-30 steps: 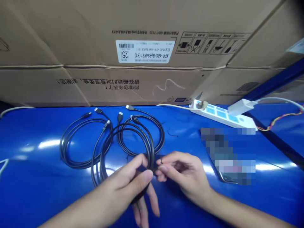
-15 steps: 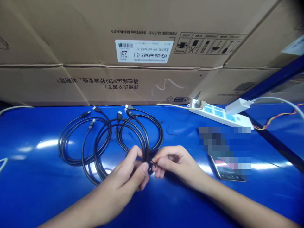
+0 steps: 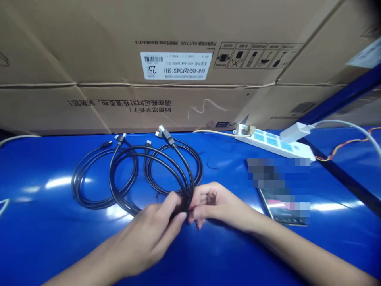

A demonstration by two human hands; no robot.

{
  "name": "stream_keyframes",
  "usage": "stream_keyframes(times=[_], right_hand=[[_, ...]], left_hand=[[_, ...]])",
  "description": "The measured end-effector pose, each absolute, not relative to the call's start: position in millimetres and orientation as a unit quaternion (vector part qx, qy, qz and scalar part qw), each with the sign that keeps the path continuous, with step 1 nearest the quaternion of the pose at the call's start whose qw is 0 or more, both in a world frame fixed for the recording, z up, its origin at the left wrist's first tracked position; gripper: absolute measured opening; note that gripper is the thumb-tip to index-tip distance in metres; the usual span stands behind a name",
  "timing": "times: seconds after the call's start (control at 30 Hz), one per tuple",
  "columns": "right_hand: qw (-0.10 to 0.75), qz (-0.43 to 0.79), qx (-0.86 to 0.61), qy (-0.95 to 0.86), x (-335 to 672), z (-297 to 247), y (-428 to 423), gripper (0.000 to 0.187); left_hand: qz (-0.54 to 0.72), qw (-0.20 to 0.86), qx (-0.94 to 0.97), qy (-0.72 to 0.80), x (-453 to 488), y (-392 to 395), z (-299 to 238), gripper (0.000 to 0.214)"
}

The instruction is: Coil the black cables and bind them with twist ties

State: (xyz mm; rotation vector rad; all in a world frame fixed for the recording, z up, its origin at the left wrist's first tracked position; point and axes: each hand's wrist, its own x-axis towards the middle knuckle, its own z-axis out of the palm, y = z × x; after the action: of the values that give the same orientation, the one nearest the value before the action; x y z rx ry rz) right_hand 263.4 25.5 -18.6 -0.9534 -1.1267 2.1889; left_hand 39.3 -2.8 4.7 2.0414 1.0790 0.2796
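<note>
The held coil (image 3: 184, 169) is a black cable wound into a few wide loops. Its far side rests on the blue table (image 3: 59, 246) and its near side is lifted into my hands at the middle of the view. My left hand (image 3: 154, 230) has its thumb and forefinger clamped on the gathered strands, with the other fingers (image 3: 175, 220) folded under. My right hand (image 3: 214, 204) comes in from the other side, its fingertips (image 3: 193, 214) bunched tight against the same spot. I cannot tell whether they pinch the strands or something small. A short dark end pokes out below them, too small to identify.

As I judge it, the hold works best if the left pinch keeps every strand stacked flat, so no loop slips free while the right fingers work close beside it.

The coil's connectors (image 3: 162, 131) point away towards the cardboard box (image 3: 178, 31). Two more coils lie flat on the table. The left coil (image 3: 77, 190) is partly overlapped by the held one, and the far coil (image 3: 200, 171) sits just behind my hands. A loose black scrap (image 3: 211, 165) lies near it. Further right are a white power strip (image 3: 274, 143) with a white adapter (image 3: 294, 131) at its end, and a phone (image 3: 282, 214) that is partly blurred. A white label (image 3: 175, 65) is stuck on the box.
</note>
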Motion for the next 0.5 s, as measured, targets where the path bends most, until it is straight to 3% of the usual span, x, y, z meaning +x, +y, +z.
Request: stream_keyframes(times=[0.37,0.5], right_hand=[[0.228,0.722,-0.326,-0.566,268.2,-14.9,26.6,0.028],[0.273,0.584,-0.314,-0.697,270.0,-15.1,24.4,0.029]], left_hand=[[0.112,0.364,0.827,0.413,38.8,-6.6,7.8,0.016],[0.118,0.343,0.838,0.407,39.7,-7.2,9.2,0.015]])
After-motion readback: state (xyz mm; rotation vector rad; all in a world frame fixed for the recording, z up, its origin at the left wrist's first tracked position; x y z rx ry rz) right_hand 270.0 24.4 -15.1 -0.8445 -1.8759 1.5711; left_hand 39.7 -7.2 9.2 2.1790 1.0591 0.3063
